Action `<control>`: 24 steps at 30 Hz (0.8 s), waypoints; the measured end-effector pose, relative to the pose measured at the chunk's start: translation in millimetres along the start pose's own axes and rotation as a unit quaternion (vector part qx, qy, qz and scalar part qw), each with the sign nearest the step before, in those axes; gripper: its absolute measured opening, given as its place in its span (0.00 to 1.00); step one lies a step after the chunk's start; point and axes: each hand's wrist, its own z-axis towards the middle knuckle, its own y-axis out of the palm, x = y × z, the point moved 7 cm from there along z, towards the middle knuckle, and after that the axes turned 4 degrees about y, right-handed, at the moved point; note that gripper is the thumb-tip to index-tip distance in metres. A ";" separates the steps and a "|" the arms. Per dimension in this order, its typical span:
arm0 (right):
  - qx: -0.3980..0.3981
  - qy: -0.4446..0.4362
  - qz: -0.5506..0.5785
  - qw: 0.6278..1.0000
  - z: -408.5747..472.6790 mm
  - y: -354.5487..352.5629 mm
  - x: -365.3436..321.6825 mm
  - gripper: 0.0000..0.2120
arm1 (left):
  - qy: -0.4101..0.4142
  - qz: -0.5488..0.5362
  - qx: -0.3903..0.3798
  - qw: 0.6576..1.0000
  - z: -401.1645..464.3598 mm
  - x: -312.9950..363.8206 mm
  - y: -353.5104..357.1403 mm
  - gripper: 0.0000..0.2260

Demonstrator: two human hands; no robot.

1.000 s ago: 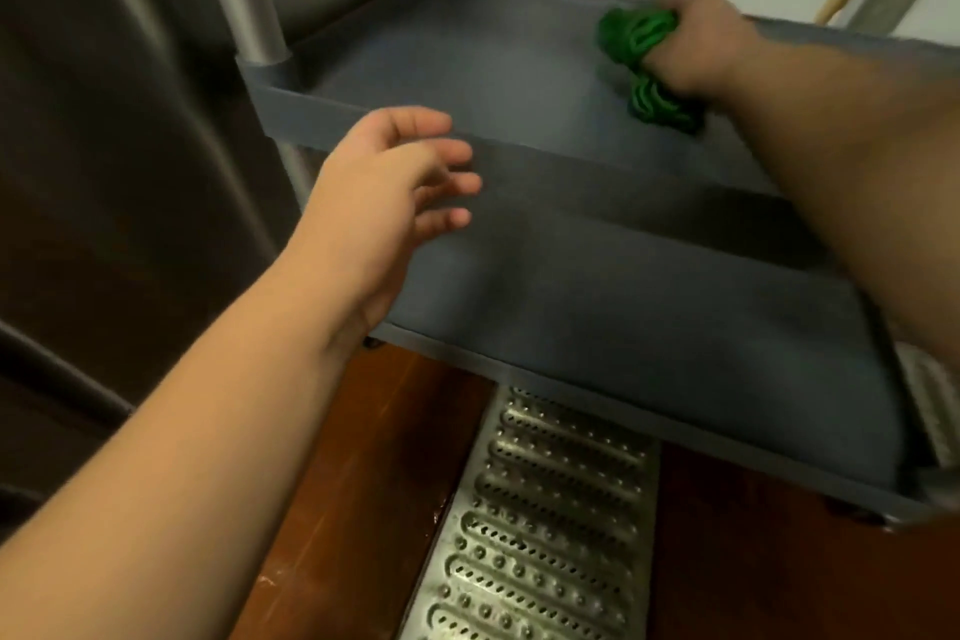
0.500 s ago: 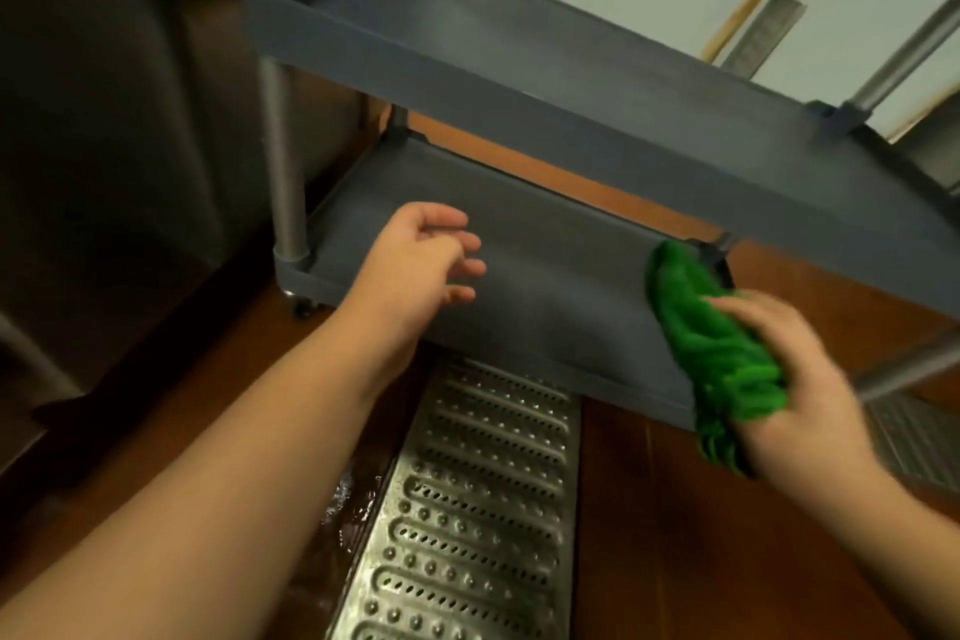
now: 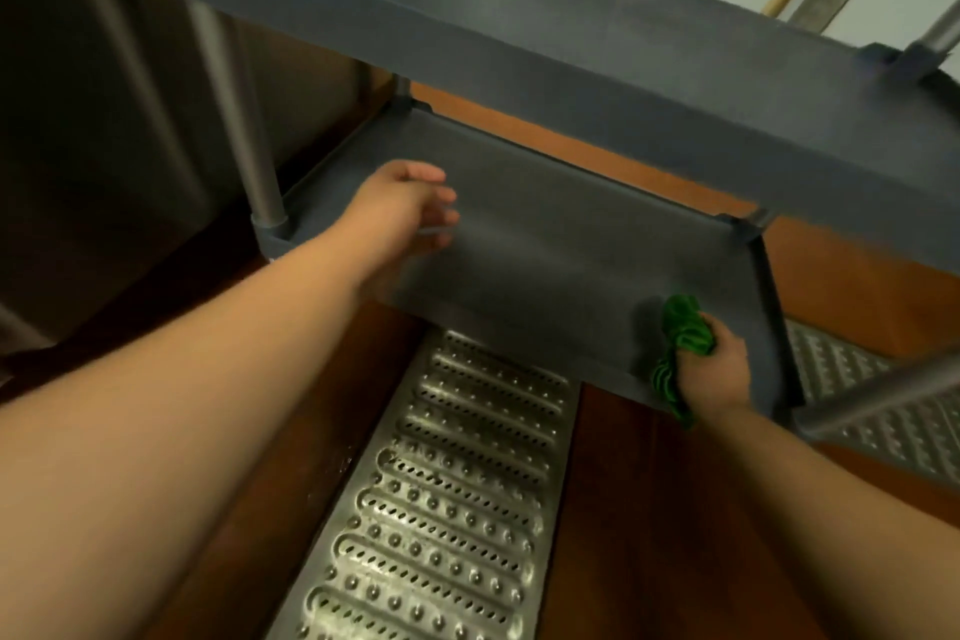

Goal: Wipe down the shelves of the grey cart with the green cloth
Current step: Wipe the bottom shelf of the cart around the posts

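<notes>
Grate [image 3: 441,509] nearest, on floor; right hand [image 3: 714,372] fingers clamped on cloth [image 3: 680,348] at lower shelf's [image 3: 545,244] near right corner; left hand [image 3: 402,211] blurred above shelf's left, fingers loosely apart; upper shelf [image 3: 519,42] farthest.

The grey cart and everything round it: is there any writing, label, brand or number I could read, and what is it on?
None can be read.
Cart: plain grey shelves, no label or number showing.
Green cloth: no tag visible.
Floor grate: only holes and bumps, no markings.
Parts of the picture are motion-blurred, so small print could be missed.
</notes>
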 end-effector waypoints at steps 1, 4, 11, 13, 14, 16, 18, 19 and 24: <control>0.012 0.021 0.020 1.000 0.8 -1.7 -1.6 0.20 | 0.000 0.017 0.000 1.000 1.1 5.1 3.9 0.10; 0.010 0.047 0.029 0.998 4.5 1.4 3.3 0.20 | -0.002 0.073 0.020 0.997 1.8 19.4 4.8 0.11; 0.059 0.056 0.012 0.997 21.7 -17.1 3.8 0.22 | 0.032 0.111 0.009 0.993 19.2 28.2 -9.2 0.10; 0.079 0.089 0.016 0.993 22.9 -25.8 15.4 0.24 | 0.030 0.101 -0.005 0.994 20.2 12.5 -15.8 0.09; 0.090 0.108 0.026 0.990 22.7 -32.4 24.7 0.25 | 0.023 0.089 -0.011 0.996 22.3 3.0 -16.8 0.09; 0.120 0.142 0.045 0.981 16.5 -48.3 43.9 0.26 | -0.001 0.076 -0.019 0.997 30.6 -15.2 -11.0 0.11; 0.141 0.154 0.055 0.976 9.4 -63.0 54.0 0.27 | -0.025 0.067 -0.023 0.997 39.5 -30.6 1.6 0.12; 0.138 0.145 0.057 0.978 8.3 -67.1 52.1 0.28 | -0.035 0.063 -0.025 0.997 42.5 -37.7 6.5 0.13; 0.129 0.066 0.022 0.989 29.1 -82.6 49.8 0.29 | -0.050 0.070 -0.071 0.994 49.4 -55.6 34.2 0.12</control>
